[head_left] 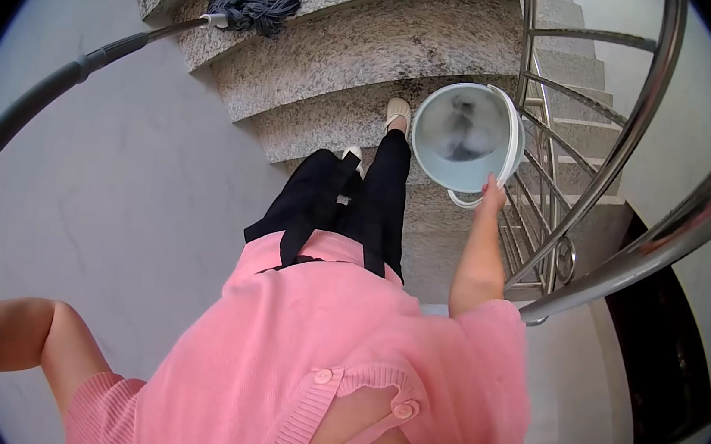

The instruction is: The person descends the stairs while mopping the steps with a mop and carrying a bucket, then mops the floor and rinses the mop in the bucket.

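Note:
My right hand (493, 193) grips the near edge of a pale blue bucket (484, 164), its fingers closed at the rim by the white handle (516, 139). Cloudy liquid with dark patches shows inside the bucket, which is beside the railing. At the upper left, a mop with a dark grey string head (261, 8) rests on a stair. Its metal pole with a grey grip (43, 98) runs down to the left edge of view. My left arm (10, 333) is bent out at the left, and its hand lies outside the picture.
Speckled stone stairs (365, 45) curve across the top, with my feet in light shoes (397, 112) on them. A metal railing (633, 138) stands close on the right. A pale marbled wall (133, 190) lies along the left.

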